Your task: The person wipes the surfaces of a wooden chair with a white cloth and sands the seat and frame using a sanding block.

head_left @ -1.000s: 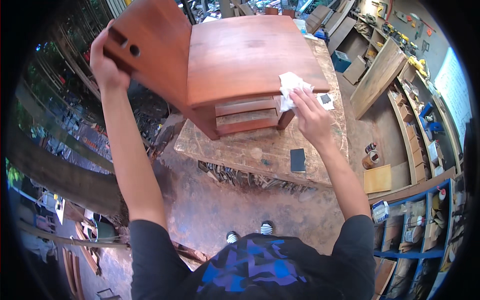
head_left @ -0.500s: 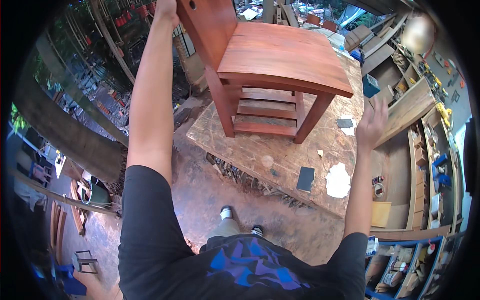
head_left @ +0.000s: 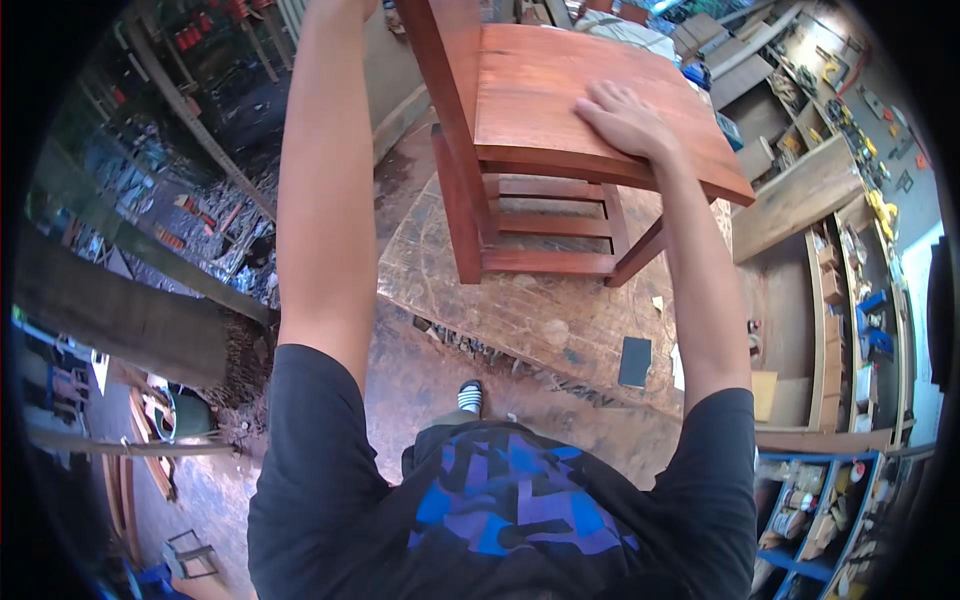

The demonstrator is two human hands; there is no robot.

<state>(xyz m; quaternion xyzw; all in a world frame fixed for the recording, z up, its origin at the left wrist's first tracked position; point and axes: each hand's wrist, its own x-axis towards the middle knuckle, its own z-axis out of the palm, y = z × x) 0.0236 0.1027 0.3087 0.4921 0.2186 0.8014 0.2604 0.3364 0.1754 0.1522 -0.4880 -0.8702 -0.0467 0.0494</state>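
Observation:
A reddish-brown wooden chair (head_left: 540, 110) stands upright on a worn wooden workbench (head_left: 480, 315), its backrest toward my left. My right hand (head_left: 628, 118) lies on the seat with its fingers spread, holding nothing. My left arm reaches up past the backrest to the top edge of the view. Only a sliver of my left hand (head_left: 368, 6) shows there, near the back of the chair, and its fingers are out of sight. A small dark rectangular sheet (head_left: 635, 361) lies on the bench near its front edge, beside my right forearm.
Wooden shelving (head_left: 825, 330) with boxes and tools runs along the right. Below it stands a blue shelf unit (head_left: 815, 560) of bottles and scraps. A thick beam (head_left: 120, 320) crosses at left. A small stool (head_left: 190, 555) stands on the floor at lower left.
My right hand has moved left from beside the chair onto its seat. My left arm remains raised by the backrest. The whole view has shifted, and the chair now sits slightly farther right in it.

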